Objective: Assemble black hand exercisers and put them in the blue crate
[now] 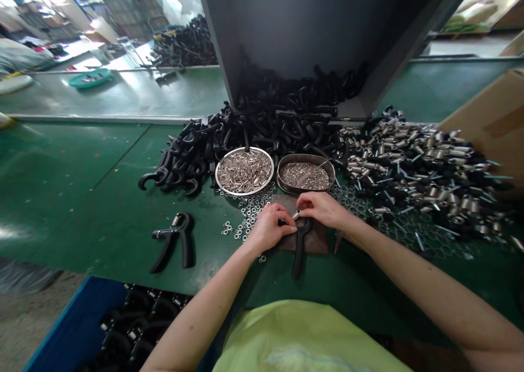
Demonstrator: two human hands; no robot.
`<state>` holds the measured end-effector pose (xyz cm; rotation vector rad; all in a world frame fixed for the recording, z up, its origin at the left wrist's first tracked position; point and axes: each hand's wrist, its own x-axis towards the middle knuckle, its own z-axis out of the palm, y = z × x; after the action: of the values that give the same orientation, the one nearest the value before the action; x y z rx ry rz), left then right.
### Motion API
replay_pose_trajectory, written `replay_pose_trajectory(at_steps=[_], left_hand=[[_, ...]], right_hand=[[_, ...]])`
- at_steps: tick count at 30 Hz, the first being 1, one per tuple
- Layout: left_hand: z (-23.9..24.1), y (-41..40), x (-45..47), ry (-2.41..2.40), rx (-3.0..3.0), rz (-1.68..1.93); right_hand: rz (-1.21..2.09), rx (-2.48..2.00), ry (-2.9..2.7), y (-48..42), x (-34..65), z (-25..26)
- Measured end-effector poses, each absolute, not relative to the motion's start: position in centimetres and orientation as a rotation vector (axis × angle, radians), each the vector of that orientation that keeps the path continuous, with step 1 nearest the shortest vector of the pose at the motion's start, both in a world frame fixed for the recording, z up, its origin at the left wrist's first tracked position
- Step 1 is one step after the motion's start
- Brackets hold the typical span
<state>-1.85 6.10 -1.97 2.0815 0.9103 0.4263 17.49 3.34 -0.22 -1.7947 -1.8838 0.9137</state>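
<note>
Center frame, on a brown pad (317,240): left hand (268,227) clamps the black handle piece (300,247) by its top, right hand (323,207) pinches a small metal part (295,215) against it. Finished gripper (174,241) lies lower left; two metal dishes (244,170) of small parts sit just above the hands.

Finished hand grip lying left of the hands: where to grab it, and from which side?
Probably take the hand grip by either handle, from above on the near side. It lies flat on the table, handles splayed toward the near edge with a gap between them for fingers; the spring end points away.
</note>
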Motion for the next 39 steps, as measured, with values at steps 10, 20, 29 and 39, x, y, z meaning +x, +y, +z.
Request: replay_pose_trajectory(at_steps=[10,20,29,39], left_hand=[[-1.9,6.2,-1.3,0.875,2.093,0.307],[-2.3,6.7,-0.8,0.98,1.963,0.194],[-2.3,6.7,-0.8,1.017,1.923,0.195],[-1.7,6.6,-0.7,1.041,1.932,0.186]], right_hand=[[0.215,-2.304,-1.95,-11.6,24.0,-2.2],[0.005,-2.313,-1.754,-11.4,22.2,-1.2],[0.256,-1.865,-1.365,-7.2,17.9,7.9],[0.341,-2.105,-1.759,-6.2,17.4,2.1]])
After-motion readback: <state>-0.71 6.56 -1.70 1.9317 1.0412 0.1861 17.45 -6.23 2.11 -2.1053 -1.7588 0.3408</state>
